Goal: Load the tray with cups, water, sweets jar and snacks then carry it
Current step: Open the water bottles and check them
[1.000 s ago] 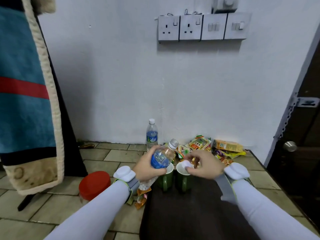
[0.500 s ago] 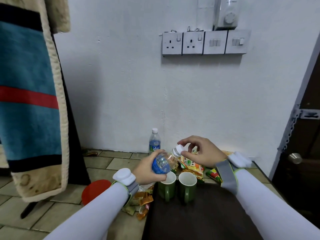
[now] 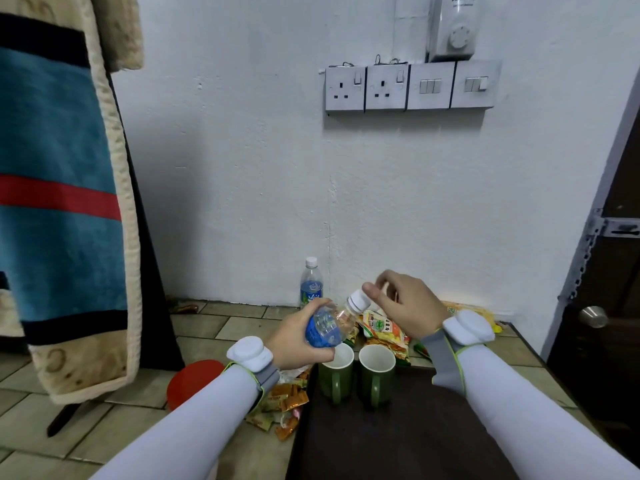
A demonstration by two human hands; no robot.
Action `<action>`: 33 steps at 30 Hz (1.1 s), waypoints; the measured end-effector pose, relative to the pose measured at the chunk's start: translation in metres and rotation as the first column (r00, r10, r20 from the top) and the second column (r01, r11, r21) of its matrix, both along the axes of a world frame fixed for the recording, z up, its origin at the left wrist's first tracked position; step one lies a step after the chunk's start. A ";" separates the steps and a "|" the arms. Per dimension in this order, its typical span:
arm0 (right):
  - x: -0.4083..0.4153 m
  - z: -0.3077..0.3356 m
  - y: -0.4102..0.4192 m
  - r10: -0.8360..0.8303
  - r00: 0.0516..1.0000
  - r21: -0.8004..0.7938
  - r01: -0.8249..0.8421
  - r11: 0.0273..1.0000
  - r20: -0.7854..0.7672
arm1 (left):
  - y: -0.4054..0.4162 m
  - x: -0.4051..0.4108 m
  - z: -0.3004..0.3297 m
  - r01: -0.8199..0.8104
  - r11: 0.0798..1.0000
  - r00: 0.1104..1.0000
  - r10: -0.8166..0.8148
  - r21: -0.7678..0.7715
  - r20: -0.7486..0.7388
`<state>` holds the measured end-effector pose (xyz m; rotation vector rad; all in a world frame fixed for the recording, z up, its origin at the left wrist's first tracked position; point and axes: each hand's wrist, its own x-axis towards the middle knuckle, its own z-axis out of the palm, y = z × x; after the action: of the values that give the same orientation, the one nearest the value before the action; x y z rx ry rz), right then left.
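Tilting over the two green mugs (image 3: 356, 372) on the dark tray (image 3: 398, 441), the clear plastic water bottle with a blue label (image 3: 329, 325) points its white cap (image 3: 358, 301) up and rightward — long axis slanted. Light, thin-walled, likely squashy; best held mid-body, where the left hand (image 3: 298, 341) grips it. The right hand (image 3: 405, 306) pinches the cap.

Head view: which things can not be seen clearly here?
- Jar: only its red lid shows; the left sleeve covers the rest.
- Held bottle: the left hand hides its base.
- Tray: cut by the bottom edge.
- Snacks: partly behind the right hand; print too small to read.
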<state>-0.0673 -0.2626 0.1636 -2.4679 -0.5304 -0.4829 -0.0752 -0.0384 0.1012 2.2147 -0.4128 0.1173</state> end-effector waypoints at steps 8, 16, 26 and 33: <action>0.004 -0.014 0.001 0.167 0.986 -0.265 -0.164 0.950 -0.011 | 0.003 0.000 -0.006 -0.005 0.993 0.998 -0.002 0.116 0.066; -0.006 -0.033 0.024 0.146 0.621 0.295 0.144 0.945 -0.770 | 0.004 0.002 -0.027 -0.423 0.727 0.791 0.004 0.541 0.612; 0.005 -0.013 0.015 0.112 0.961 -0.152 -0.153 0.976 -0.252 | 0.004 -0.005 -0.018 -0.255 0.887 0.936 0.127 0.385 0.328; 0.006 -0.032 0.026 0.141 0.810 0.178 -0.045 0.983 -0.569 | 0.003 -0.010 -0.029 -0.259 0.849 0.941 0.115 0.460 0.317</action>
<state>-0.0615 -0.2366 0.1320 -2.2593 -0.3353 0.2716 -0.0853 -0.0351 0.0725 2.7640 -0.4082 0.4842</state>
